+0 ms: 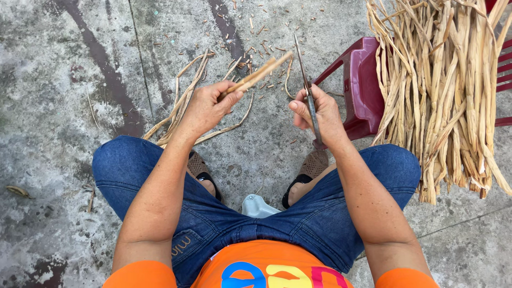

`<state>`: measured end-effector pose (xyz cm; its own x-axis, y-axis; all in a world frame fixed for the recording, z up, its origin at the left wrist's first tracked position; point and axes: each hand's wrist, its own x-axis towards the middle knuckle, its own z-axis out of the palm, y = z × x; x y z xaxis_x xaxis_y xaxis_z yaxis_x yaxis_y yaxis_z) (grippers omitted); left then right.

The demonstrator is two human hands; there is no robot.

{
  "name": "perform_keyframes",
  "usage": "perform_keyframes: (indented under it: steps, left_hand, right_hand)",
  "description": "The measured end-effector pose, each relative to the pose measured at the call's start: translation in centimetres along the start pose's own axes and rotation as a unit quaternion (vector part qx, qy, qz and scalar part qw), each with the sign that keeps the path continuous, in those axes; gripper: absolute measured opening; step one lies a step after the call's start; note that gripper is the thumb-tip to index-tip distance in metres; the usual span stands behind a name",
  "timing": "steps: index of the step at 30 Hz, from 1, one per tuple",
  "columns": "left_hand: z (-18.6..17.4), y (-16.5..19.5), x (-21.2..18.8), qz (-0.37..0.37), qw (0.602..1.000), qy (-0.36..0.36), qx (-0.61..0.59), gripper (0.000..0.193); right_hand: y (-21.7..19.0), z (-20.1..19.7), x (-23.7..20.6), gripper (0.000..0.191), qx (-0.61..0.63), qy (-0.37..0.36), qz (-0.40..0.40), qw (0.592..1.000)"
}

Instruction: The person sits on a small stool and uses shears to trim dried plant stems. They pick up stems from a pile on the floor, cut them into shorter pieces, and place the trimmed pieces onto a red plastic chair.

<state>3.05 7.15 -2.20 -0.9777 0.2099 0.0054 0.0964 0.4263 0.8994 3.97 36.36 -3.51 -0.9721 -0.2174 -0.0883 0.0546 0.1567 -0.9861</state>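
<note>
My left hand (208, 106) grips a short bundle of dried tan stalks (258, 74) that points up and to the right. My right hand (317, 114) holds a long thin metal blade (304, 69), its tip pointing away from me, just right of the stalks' end. Both hands hover above the concrete floor (80, 80) between my knees. I sit with blue jeans and sandals visible below the hands.
A thick bundle of dried straw-coloured stalks (453, 90) lies over a dark red plastic stool (362, 85) at the right. Loose long strips (184, 101) and several small cut scraps (256, 37) lie on the floor ahead. A grey object (257, 205) sits between my legs.
</note>
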Motion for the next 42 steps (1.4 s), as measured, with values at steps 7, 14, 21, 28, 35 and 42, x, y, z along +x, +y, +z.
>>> perform_keyframes:
  steps: [7,14,21,28,35,42]
  left_hand:
    - [0.6,0.2,0.7,0.052,0.908,0.059,-0.413,0.025]
    - [1.3,1.7,1.3,0.108,0.769,0.081,-0.625,0.022]
    - [1.0,1.3,1.7,0.089,0.827,0.134,-0.539,0.036]
    - [0.5,0.3,1.6,0.031,0.864,0.157,-0.477,0.039]
    - [0.4,-1.0,1.9,-0.019,0.872,0.16,-0.463,0.029]
    - [0.8,-2.7,2.1,-0.044,0.882,0.147,-0.445,0.025]
  right_hand:
    - [0.0,4.2,-0.2,0.048,-0.071,-0.046,-0.029,0.996]
    - [1.0,6.8,-1.1,0.053,-0.072,-0.11,-0.077,0.988]
    - [0.1,4.6,-0.8,0.03,0.024,-0.059,0.045,0.997]
    - [-8.9,-12.2,-2.3,0.041,0.127,0.131,-0.055,0.982]
    - [-9.2,-29.5,-6.9,0.011,-0.336,0.355,-0.115,0.865]
    - [1.7,-30.1,-3.7,0.064,-0.473,0.37,0.227,0.767]
